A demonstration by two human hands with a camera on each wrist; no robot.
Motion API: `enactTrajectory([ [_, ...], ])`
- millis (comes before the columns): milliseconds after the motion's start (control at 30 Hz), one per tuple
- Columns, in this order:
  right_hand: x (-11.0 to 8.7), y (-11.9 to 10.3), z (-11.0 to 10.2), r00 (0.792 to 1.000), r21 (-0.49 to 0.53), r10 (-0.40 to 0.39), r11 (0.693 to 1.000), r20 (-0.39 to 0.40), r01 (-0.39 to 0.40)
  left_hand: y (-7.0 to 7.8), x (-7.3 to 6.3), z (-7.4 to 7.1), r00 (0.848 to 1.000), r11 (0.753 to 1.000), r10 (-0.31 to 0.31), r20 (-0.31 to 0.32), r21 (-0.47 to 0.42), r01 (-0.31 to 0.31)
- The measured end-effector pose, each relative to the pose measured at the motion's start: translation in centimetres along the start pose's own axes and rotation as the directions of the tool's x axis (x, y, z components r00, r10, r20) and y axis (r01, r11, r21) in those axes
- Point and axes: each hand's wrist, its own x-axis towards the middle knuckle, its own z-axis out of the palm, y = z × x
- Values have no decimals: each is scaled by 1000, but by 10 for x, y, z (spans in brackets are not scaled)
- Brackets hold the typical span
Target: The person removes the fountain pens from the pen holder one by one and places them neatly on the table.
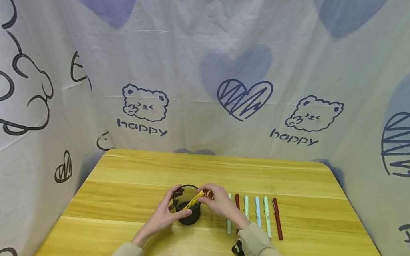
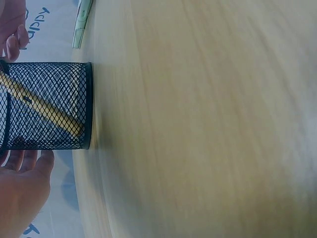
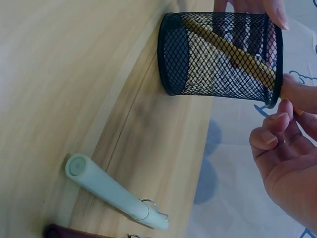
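Observation:
A black mesh pen holder [image 1: 189,219] stands upright on the table, left of a row of pens. My left hand [image 1: 161,218] grips it from the left, thumb on the near side and fingers round the far side. Slanting inside the holder is a yellow pen [image 1: 194,200], its lower end down by the base and seen through the mesh in both wrist views. At the rim my right hand [image 1: 219,203] pinches the pen's upper end between thumb and fingers. The nearest pen to that hand is a pale green pen [image 3: 111,188] with a metal clip.
Right of the holder, pens lie side by side: a dark red pen [image 1: 277,219], a light blue pen [image 1: 258,211], a pale green pen [image 1: 267,216] and several others, partly behind the right forearm. A printed cloth [image 1: 195,71] hangs behind the wooden table [image 1: 112,201].

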Motion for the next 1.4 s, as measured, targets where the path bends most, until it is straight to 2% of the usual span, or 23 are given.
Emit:
enactTrajectory([
  [133,-1,-2,-1,1000,24,9,1000,2,-9,0,0,0,1000,1000,7,2,1,-7],
  [233,-2,0,0,1000,25,-13,1000,-20,14,0,0,0,1000,1000,9,4,0,-9],
  [400,-4,3,2,993,27,-57,998,-101,60,0,0,0,1000,1000,4,4,-1,-4],
  [600,-9,4,3,976,77,-39,995,-213,56,0,0,0,1000,1000,-2,-9,12,2],
  [733,-13,5,3,966,136,-14,989,-257,50,1,0,0,1000,1000,0,-15,7,0],
  [933,-23,5,2,961,295,54,955,-270,29,2,0,0,1000,1000,6,-16,7,-6],
  [1133,-32,10,3,952,422,59,903,-302,78,3,-1,0,1000,1000,0,-5,10,0],
  [1267,-37,13,3,933,448,43,884,-357,131,3,-2,0,1000,1000,4,-4,13,-4],
  [1400,-40,15,1,897,434,-5,874,-441,219,4,-3,0,1000,1000,1,-6,13,-1],
])
